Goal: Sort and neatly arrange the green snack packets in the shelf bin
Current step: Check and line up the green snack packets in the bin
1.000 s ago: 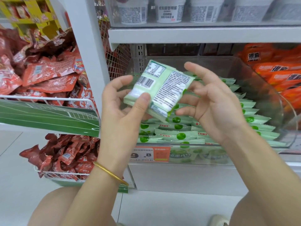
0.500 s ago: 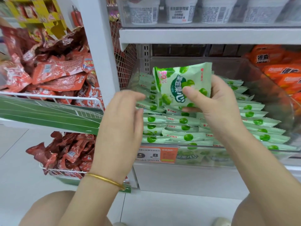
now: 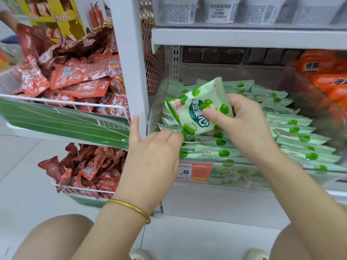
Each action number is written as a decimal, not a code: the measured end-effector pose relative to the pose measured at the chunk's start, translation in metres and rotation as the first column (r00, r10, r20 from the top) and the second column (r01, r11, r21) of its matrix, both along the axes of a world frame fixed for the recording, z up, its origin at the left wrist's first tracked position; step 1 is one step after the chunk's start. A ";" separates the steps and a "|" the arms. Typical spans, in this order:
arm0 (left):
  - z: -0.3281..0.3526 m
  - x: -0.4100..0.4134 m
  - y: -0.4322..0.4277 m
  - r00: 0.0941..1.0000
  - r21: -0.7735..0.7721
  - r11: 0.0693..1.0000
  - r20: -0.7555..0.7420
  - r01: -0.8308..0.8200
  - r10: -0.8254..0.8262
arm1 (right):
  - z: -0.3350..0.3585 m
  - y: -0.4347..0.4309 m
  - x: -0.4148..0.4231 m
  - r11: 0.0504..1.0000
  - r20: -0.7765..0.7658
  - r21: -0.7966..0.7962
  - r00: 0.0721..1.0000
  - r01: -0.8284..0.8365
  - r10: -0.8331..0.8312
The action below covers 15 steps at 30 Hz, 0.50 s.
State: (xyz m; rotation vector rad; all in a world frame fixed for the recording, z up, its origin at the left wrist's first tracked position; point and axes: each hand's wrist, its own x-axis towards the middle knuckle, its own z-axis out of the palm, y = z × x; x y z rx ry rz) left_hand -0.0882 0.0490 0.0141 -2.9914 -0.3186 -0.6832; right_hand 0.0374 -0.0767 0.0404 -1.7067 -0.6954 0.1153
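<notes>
Upper left basket: a white wire basket (image 3: 75, 105) at 9 o'clock, fronted by a green printed panel (image 3: 56, 121), is heaped with crumpled red foil packets (image 3: 78, 76).
Lower left basket: a second white wire basket (image 3: 84, 189) at 8 o'clock holds a loose pile of dark red packets (image 3: 88, 166).
Upright: a white metal post (image 3: 129, 62) stands between the baskets and the shelving.
Left hand: the left hand (image 3: 152, 160), with a gold bangle (image 3: 131, 207) on its wrist, reaches over the bin's front left corner. Its thumb sticks out toward 11 o'clock, and its fingers lie close together with their tips at the held packet's lower corner.
Bin: a clear plastic shelf bin (image 3: 155, 109) holds flat rows of pale green snack packets (image 3: 293, 128) overlapping from front to back.
Task packet: one pale green snack packet with green fruit print (image 3: 199, 109) is held tilted above the bin's left rows.
Right hand: the right hand (image 3: 247, 128) pinches this packet, thumb (image 3: 212, 113) on its printed face and fingers behind.
Price tag: an orange and white tag (image 3: 195, 171) sits on the bin's front.
Upper shelf: white printed tubs (image 3: 219, 10) stand in a row at 12 o'clock.
Right neighbour: orange packets (image 3: 328, 81) lie just beside the bin at 2 o'clock.
Floor: pale tiles (image 3: 22, 175) run under the baskets.
Open room: space shows above the rear rows, under the white shelf board (image 3: 244, 37).
</notes>
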 end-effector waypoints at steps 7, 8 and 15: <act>0.005 -0.006 0.005 0.999 -0.094 0.995 0.024 0.046 -0.044 | 0.019 0.017 0.001 0.885 0.422 -0.465 0.881 0.007 0.215; 0.005 -0.006 0.005 0.999 -0.104 0.993 0.019 0.049 -0.047 | 0.023 0.022 0.001 0.839 0.444 -0.544 0.853 0.013 0.275; 0.004 -0.007 0.009 0.994 -0.160 0.983 0.076 0.090 -0.078 | 0.015 0.048 -0.003 0.617 0.482 -0.778 0.741 0.117 0.467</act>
